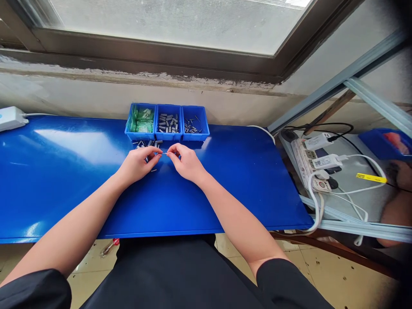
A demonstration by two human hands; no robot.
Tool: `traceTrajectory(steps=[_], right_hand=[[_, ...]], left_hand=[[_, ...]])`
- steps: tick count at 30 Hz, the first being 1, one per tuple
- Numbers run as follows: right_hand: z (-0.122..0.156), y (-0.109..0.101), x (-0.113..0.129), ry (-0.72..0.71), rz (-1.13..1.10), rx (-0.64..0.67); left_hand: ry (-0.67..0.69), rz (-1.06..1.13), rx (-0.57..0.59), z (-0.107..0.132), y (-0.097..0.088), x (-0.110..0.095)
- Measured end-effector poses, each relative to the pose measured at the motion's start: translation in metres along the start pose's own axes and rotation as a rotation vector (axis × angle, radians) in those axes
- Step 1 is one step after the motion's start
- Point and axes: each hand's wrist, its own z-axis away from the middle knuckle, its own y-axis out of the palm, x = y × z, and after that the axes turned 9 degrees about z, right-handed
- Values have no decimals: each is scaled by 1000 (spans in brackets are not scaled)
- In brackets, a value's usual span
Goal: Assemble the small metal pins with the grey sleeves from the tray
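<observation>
My left hand and my right hand meet above the blue table, both closed in a pinch. Between their fingertips runs a thin metal pin; finer detail is too small to tell. Several grey metal cylinders lie loose just behind my left hand, partly hidden by it. A small pin rests on the table below the left fingers. Farther back stand three blue bins: the left bin holds green bags, the middle bin grey cylinders, the right bin thin dark pins.
The blue table reaches up to the wall under a window. To the right, a metal frame borders a lower shelf with a power strip, plugs and white cables. A white box sits at the far left.
</observation>
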Motion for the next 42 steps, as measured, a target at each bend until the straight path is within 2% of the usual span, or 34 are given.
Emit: traceTrajectory(steps=[7, 11, 16, 26, 38, 42], right_hand=[[1, 8, 5, 77, -173, -97], [3, 16, 5, 101, -197, -151], [2, 18, 2, 28, -168, -188], [3, 15, 6, 95, -190, -212], [4, 17, 8, 82, -180, -189], [4, 18, 8, 97, -186, -188]], left_hand=[[-20, 19, -94, -1, -1, 0], [-26, 2, -69, -1, -2, 1], [-32, -32, -26, -1, -3, 0], [-17, 7, -61, 1, 0, 0], [-33, -22, -37, -2, -3, -2], [-31, 2, -63, -2, -2, -1]])
